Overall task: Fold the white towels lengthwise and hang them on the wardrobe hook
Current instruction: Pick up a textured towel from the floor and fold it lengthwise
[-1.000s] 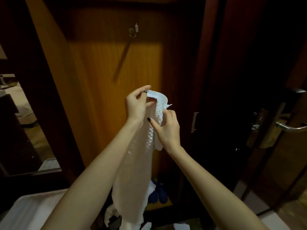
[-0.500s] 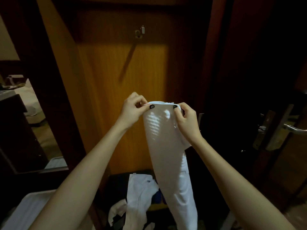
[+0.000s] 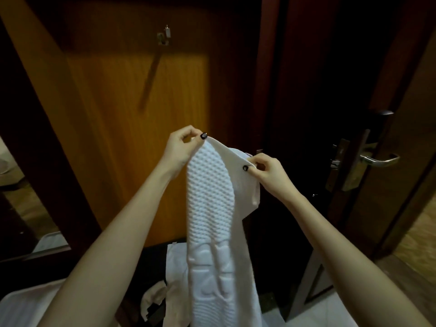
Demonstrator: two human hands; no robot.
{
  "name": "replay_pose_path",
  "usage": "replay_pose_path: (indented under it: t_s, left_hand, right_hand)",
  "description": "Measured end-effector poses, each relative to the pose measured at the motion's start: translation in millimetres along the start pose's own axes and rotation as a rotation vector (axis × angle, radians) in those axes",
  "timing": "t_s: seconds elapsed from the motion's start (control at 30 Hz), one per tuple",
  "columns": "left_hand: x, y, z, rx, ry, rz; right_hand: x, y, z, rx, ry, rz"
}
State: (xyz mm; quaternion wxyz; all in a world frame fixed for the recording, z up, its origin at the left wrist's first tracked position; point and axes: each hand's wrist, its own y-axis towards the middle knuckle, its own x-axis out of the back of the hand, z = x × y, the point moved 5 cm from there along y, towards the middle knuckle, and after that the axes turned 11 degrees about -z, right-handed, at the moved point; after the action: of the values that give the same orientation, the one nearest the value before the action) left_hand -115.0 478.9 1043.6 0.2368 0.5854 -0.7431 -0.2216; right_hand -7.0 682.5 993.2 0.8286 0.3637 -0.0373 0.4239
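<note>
Presently, towel [image 3: 210, 208]: hung in mid-air, well below the hook [image 3: 165, 36].
Left hand [image 3: 180, 151]: pinched one top corner.
Right hand [image 3: 269, 172]: pinched the other, lower.
Fold: needed corners levelled and edges matched before lifting.

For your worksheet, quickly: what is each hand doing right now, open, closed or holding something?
Left hand: closed, pinching the top edge of the white towel.
Right hand: closed, pinching the same towel's top edge.

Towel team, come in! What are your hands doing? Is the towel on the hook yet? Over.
Left hand and right hand each pinch a top corner of the towel. Towel hanging long, not yet on hook. Hook bare, nothing in the way.
</note>
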Motion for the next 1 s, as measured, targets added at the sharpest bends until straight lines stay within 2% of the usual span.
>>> replay_pose_path:
  t_s: [0.17,0.3,0.4,0.47,0.6,0.73,0.87,1.0]
  left_hand:
    - [19,7,-10,0.008,-0.061,-0.048]
    - [35,6,-17,0.069,-0.163,-0.044]
    - [52,4,-20,0.095,-0.22,-0.094]
    - [64,5,-17,0.078,-0.152,-0.103]
    - [92,8,-5,-0.001,0.134,-0.106]
    - [114,4,13,-0.039,0.409,-0.087]
    - [122,-6,25,0.032,0.413,-0.049]
    - [118,-8,27,0.105,0.315,0.01]
  right_hand:
    - [1,-9,-4,0.018,0.001,-0.021]
    - [-14,-12,-7,0.047,-0.061,0.085]
    - [-29,-10,-5,0.139,-0.161,0.166]
    - [-35,-7,-3,0.178,-0.18,0.182]
    - [-32,7,-4,0.17,-0.141,0.068]
    - [-36,17,6,0.21,-0.091,0.036]
    - [-30,26,12,0.203,-0.013,-0.001]
    - [-18,35,15,0.21,-0.011,-0.02]
